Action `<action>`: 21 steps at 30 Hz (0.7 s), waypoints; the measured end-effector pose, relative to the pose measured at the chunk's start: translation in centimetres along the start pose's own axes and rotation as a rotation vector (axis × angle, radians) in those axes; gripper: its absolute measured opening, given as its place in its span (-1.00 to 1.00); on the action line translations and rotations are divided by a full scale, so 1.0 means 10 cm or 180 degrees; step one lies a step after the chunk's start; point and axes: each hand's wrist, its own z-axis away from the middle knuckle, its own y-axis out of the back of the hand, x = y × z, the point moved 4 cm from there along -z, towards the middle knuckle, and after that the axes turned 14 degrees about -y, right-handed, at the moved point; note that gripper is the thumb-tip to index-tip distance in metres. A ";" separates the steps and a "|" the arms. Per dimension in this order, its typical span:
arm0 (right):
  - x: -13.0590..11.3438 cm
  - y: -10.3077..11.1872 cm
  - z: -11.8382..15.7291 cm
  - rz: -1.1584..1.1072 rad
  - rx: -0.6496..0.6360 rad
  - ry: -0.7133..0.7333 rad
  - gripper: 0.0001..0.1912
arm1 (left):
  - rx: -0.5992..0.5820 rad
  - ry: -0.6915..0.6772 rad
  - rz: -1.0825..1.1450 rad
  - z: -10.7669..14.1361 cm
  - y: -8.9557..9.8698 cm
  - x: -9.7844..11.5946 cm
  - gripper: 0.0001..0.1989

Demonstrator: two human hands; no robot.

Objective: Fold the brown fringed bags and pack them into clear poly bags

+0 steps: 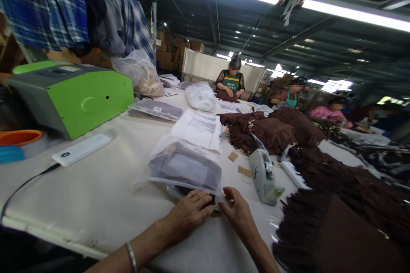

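Observation:
A frosted plastic bag with a dark item and a pale sheet showing through it lies right in front of me, on top of another bagged thing. My left hand rests on its near edge, fingers stretched out over a small dark part at the opening. At the bag's near right corner, my right hand has its thumb and forefinger closed on the clear plastic edge. What lies under the left fingers is partly hidden.
A tape dispenser and brown tags lie to the right, by fringed dark brown pieces. Printed sheets lie beyond the bag. At left are a green-grey machine and a white power bank. Co-workers sit farther back.

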 end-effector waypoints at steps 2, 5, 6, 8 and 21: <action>0.07 -0.08 -0.08 -0.0107 -0.0163 -0.0206 -0.84 | -0.0088 -0.0062 -0.0035 -0.15 -0.18 -0.06 -0.85; 0.02 -0.18 -0.15 -0.0313 -0.0158 -0.0276 -0.90 | -0.0244 0.0129 -0.0001 -0.27 -0.30 -0.15 -0.91; -0.01 -0.19 -0.17 -0.0384 -0.0163 -0.0278 -0.88 | -0.0302 0.0248 0.0068 -0.28 -0.31 -0.17 -0.92; -0.04 -0.18 -0.19 -0.0549 -0.0187 -0.0305 -0.85 | -0.0395 0.0579 0.0291 -0.27 -0.30 -0.21 -0.90; -0.04 -0.01 -0.16 -0.0865 -0.0104 -0.0169 -0.86 | 0.0248 0.2210 0.0042 -0.39 -0.21 -0.37 -0.92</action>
